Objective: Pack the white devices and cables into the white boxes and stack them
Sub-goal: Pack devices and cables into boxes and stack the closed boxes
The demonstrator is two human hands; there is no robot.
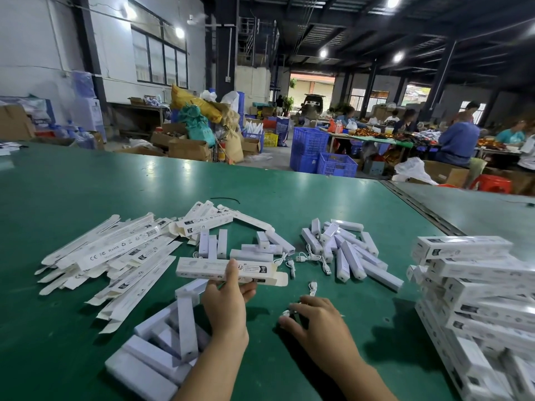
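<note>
My left hand [227, 302] grips a long white box [202, 269] held level above the green table [86, 195], its right end flap open. My right hand [314, 321] lies low on the table, fingers curled over a small white cable [286, 313]. White bar-shaped devices lie in piles: one near my left arm [162, 351], one past the held box [254, 247], one to the right [347, 256]. Loose white cables [312, 257] lie between the piles. Flat unfolded boxes [115, 256] are heaped at left. Packed boxes are stacked at right [474, 299].
The table's far edge runs across the middle; a seam [419, 206] joins a second table at right. Beyond stand blue crates [321, 154], cardboard boxes and sacks. Several people sit at work tables at far right. A black tie [225, 199] lies on the table.
</note>
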